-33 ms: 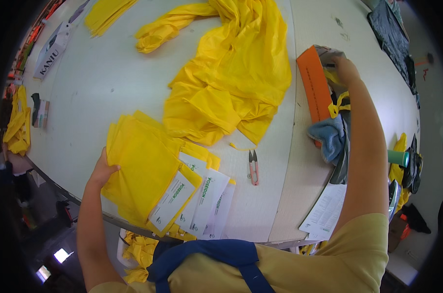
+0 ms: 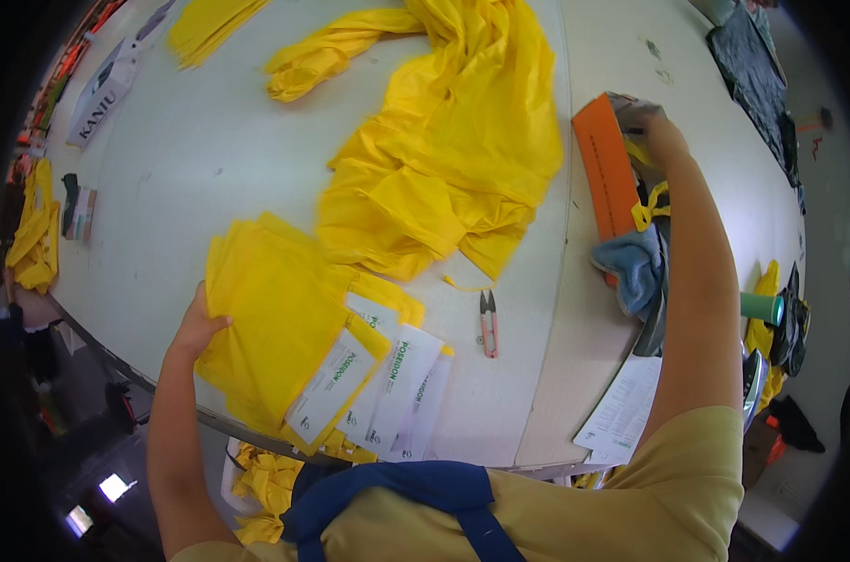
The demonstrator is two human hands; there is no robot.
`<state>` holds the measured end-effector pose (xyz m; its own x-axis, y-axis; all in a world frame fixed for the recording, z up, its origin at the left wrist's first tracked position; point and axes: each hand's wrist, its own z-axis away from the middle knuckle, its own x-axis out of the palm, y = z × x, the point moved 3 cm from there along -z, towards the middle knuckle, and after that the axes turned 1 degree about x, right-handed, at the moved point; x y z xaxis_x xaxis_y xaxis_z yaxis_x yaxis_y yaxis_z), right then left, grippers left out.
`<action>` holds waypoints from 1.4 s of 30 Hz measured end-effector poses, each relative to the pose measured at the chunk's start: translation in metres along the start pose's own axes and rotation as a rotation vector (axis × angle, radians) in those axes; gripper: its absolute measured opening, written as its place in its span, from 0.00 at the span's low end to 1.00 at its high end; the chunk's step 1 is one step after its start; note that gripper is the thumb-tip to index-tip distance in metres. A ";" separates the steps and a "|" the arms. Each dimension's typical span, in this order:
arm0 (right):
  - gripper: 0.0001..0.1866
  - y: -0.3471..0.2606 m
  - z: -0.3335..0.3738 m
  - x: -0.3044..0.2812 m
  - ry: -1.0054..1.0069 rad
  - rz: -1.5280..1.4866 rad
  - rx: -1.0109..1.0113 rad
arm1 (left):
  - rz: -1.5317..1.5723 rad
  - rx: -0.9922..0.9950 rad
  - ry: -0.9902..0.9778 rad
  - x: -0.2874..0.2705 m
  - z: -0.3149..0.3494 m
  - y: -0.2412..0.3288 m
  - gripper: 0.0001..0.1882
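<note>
- Left of the orange box [image 2: 604, 169], your left hand [image 2: 198, 323] clamps yellow pouches [image 2: 270, 309]; loosening could spill them.
- Inside it, your right hand [image 2: 665, 142] hides its grip; snagging could tip it.

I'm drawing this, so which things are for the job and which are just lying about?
Seem part of the job:
folded yellow stack with white cards, left hand at its edge
orange box, right hand reaching in
perhaps the crumpled yellow material

Seem just lying about:
pink-handled snips
blue cloth
white papers
green cylinder
</note>
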<state>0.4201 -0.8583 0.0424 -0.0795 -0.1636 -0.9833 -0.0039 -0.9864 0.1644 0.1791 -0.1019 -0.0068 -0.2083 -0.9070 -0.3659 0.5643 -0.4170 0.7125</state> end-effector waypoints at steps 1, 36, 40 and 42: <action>0.13 -0.004 -0.004 0.009 -0.054 0.001 -0.017 | -0.019 0.032 -0.007 -0.002 0.003 -0.002 0.32; 0.12 -0.329 0.370 -0.002 -0.083 -1.367 0.630 | -0.741 0.772 0.253 0.045 0.107 0.013 0.38; 0.10 -0.342 0.369 -0.016 -0.101 -1.266 0.518 | -0.435 0.568 0.357 0.051 0.149 -0.052 0.41; 0.11 -0.355 0.359 -0.026 -0.120 -1.145 0.468 | -0.294 0.440 0.414 0.056 0.150 -0.093 0.43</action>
<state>0.0656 -0.4983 0.0372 0.1136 0.8139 -0.5698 -0.4846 -0.4553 -0.7469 -0.0051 -0.1223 -0.0039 0.0694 -0.6918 -0.7187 0.1341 -0.7075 0.6939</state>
